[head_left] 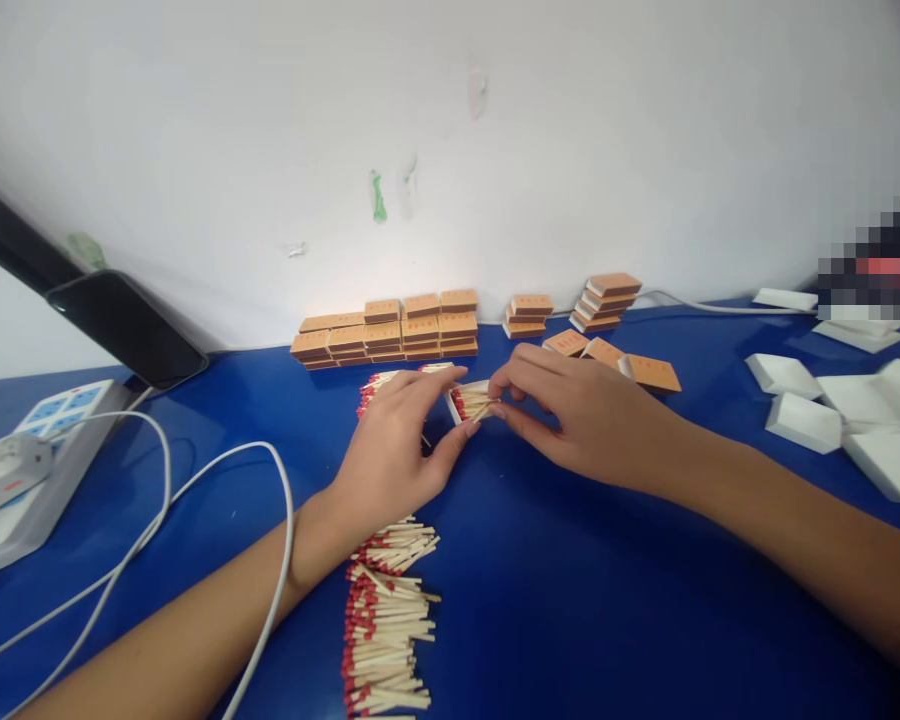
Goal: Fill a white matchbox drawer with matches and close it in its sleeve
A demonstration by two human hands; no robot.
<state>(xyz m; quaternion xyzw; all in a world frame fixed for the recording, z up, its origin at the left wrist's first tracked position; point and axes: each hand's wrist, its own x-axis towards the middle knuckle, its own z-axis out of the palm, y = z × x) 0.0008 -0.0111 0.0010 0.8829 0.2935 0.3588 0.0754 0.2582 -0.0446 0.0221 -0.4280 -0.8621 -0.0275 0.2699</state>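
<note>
Between my hands sits a white matchbox tray with red-tipped matches lying in it. My left hand grips the tray's left side, thumb at the near edge and fingers at the far edge. The fingertips of my right hand are closed on the pale ends of matches at the tray's right end. A long row of loose matches lies on the blue table, heads to the left, running partly beneath my left hand and wrist.
Stacked orange matchboxes line the wall, with smaller stacks and loose orange sleeves to the right. Empty white trays lie at far right. A power strip, a phone and white cables occupy the left.
</note>
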